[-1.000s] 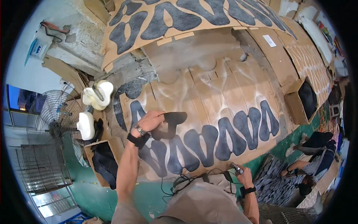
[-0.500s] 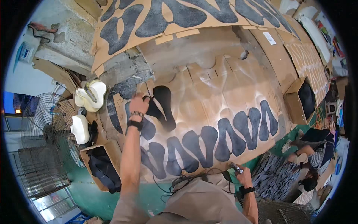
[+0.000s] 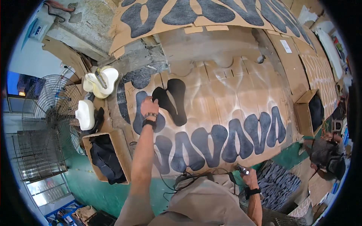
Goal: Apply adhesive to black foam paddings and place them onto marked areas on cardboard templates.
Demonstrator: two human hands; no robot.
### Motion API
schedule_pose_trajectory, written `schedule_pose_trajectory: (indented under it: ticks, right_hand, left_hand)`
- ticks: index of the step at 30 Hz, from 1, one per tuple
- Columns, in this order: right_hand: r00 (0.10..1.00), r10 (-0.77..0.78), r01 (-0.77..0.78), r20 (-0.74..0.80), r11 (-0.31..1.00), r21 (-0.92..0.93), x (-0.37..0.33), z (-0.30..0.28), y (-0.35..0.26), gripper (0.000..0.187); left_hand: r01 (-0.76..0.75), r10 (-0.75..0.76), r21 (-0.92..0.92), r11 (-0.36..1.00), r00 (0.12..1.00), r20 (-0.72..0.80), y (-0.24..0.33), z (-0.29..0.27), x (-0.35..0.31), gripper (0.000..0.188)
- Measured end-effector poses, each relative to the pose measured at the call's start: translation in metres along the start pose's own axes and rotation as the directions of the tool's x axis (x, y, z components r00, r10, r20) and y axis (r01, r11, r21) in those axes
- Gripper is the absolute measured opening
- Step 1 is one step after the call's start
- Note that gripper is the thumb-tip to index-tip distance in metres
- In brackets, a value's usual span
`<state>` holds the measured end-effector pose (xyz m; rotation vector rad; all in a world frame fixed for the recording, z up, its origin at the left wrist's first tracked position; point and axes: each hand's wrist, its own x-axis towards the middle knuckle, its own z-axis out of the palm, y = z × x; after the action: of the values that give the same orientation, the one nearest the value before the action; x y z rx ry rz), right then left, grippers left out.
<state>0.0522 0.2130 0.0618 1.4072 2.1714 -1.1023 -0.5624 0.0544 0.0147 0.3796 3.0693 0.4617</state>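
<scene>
A matte black two-lobed flat piece (image 3: 178,92) lies on the brown cardboard sheet (image 3: 226,94), its lobes joined at the near end. My left hand (image 3: 148,106) has closed fingers at its left lobe's edge and seems to pinch it; the fingertips are partly hidden. Beneath that wrist is a greyer piece (image 3: 141,98) of similar shape. In my right hand (image 3: 250,178), near the sheet's front edge, is a metallic spray gun (image 3: 241,169). A row of dark grey two-lobed pieces (image 3: 220,137) runs along the near side.
Open boxes of dark pieces stand left (image 3: 126,158) and right (image 3: 303,113). Pale saddle-shaped forms (image 3: 109,81) and a wire-caged fan (image 3: 52,113) are at left. A raised cardboard sheet (image 3: 158,28) hangs over the far side. A co-worker (image 3: 326,154) bends at right.
The view has shifted. My left hand has slid slightly nearer along the black piece's left lobe, baring more of the grey piece. The co-worker at right has changed posture.
</scene>
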Motion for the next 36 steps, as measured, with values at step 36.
schedule_pose_trajectory:
  ticks: [36]
  right_hand:
    - [0.999,0.046,-0.046,0.021,0.999,0.024,-0.001,-0.004,-0.011,0.046]
  left_hand:
    - [-0.277,0.276,0.014,0.961,0.96,0.045,0.003,0.016,0.049,0.017]
